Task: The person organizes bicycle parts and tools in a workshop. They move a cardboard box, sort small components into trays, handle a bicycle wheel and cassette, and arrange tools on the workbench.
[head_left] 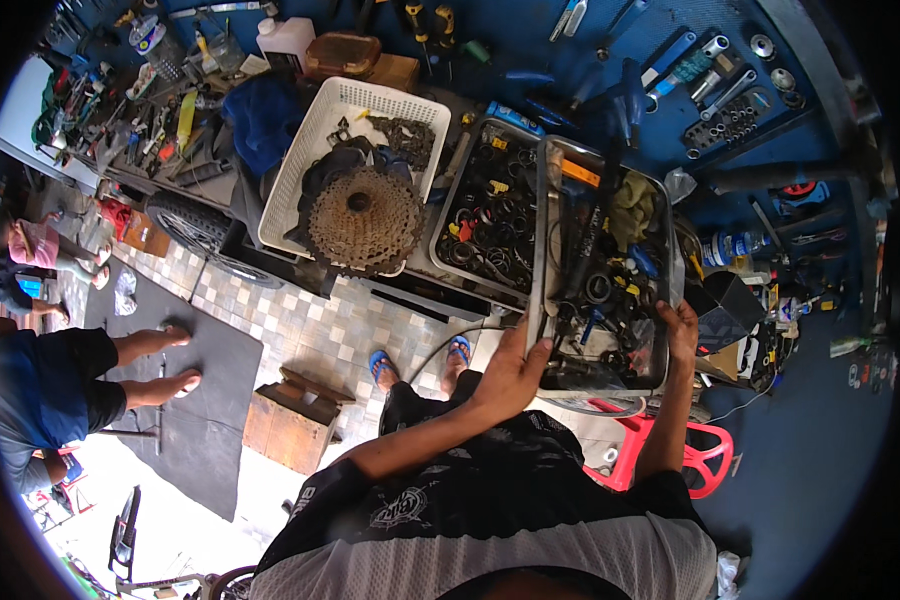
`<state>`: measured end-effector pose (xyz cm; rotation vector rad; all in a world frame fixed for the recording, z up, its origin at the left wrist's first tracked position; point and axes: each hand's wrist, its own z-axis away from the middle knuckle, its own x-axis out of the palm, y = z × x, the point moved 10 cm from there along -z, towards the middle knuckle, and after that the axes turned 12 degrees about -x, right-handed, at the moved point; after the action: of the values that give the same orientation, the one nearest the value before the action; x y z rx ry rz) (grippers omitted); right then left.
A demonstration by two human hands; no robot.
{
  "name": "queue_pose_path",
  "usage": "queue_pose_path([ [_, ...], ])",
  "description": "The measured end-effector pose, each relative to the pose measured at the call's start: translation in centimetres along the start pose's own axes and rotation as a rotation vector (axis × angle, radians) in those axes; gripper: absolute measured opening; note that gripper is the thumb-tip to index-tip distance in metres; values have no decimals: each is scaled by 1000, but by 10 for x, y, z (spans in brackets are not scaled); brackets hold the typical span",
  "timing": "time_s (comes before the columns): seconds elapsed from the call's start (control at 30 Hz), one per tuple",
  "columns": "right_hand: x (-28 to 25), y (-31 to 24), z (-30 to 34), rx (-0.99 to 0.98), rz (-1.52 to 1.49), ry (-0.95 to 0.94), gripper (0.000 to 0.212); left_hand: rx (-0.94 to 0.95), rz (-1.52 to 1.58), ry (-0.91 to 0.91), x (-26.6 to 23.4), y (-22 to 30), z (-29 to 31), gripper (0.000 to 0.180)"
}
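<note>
A rectangular tray (540, 255) of bike parts and tools is held between my two hands, tilted in front of my body. My left hand (512, 380) grips its near left corner, thumb along the rim. On the right wall, my right hand (680, 330) has its fingers curled over the edge. Inside lie dark small parts, an orange piece (579, 172), an olive cloth (634, 208) and a blue piece (643, 262). Directly left is a second tray (440, 225) full of rings and small parts, partly covered by the held one.
Further left, a white plastic basket (275, 205) carries a large worn cassette (362, 218) and a chain. Tools hang on the blue wall (660, 30). A red plastic stool (705, 462) stands beside my right arm. A wooden box (288, 425) sits on the floor; another person (40, 390) is at left.
</note>
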<state>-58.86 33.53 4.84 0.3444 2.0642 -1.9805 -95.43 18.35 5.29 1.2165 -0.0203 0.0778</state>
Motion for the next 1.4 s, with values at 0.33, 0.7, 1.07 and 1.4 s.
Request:
queue_pose_path([
  [0.33, -50, 26, 31, 50, 87, 44, 18, 102, -22, -156, 32, 1, 9, 71],
  [0.7, -90, 31, 69, 90, 136, 213, 24, 178, -140, -318, 58, 22, 17, 85],
  [1.07, -77, 30, 86, 118, 44, 293, 20, 90, -183, -366, 49, 24, 13, 77],
  [1.4, -72, 29, 87, 55, 35, 264, 19, 136, -224, -347, 45, 25, 11, 74],
])
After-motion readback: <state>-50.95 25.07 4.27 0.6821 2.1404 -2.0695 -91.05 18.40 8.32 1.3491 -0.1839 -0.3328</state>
